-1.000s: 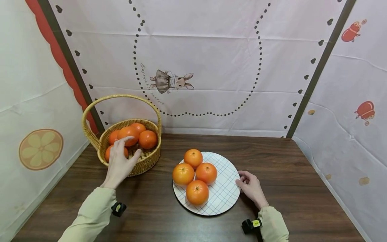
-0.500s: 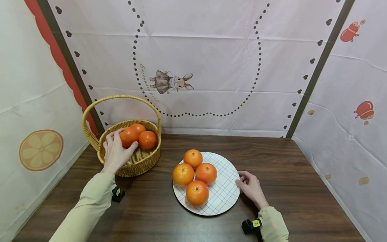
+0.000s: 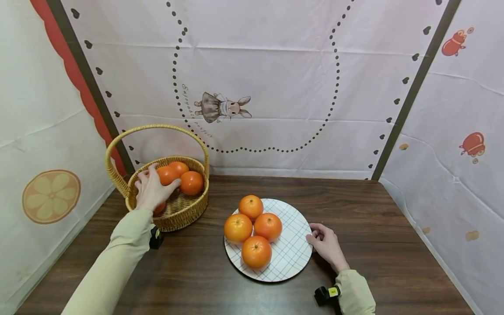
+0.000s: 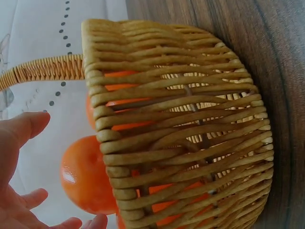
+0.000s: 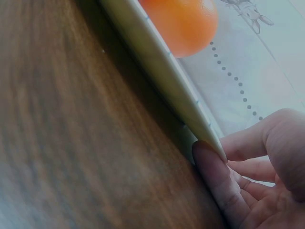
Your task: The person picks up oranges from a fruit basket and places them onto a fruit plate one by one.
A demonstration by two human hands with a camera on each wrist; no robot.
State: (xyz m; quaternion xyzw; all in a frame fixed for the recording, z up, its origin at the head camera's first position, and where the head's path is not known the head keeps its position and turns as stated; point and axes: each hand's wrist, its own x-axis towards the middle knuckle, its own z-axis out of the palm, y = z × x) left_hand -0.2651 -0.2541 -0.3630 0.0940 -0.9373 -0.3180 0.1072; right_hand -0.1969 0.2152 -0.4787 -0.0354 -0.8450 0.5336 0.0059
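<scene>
My left hand (image 3: 152, 192) reaches into a yellow wicker basket (image 3: 185, 216), its fingers spread over the left side. Smooth reddish-orange oranges lie inside; one orange (image 3: 167, 175) shows between thumb and fingers. In the left wrist view, an orange (image 4: 83, 176) rises above the basket rim, with a gap between it and the thumb (image 4: 33, 125). At the right, my right hand (image 3: 327, 246) pinches the edge of a round white checked plate (image 3: 293, 236). The right wrist view shows the thumb under the plate's rim (image 5: 209, 136) and a finger over it.
Several oranges, one of them the front orange (image 3: 257, 252), sit together on the plate's left half. The basket's tall arched handle (image 3: 157, 126) stands above the left hand. Printed cloth (image 3: 275, 87) walls in the brown wooden table (image 3: 197, 271) at the back and sides.
My left hand has come down from above the basket into its left side, around the oranges there. The right hand and plate stay in place.
</scene>
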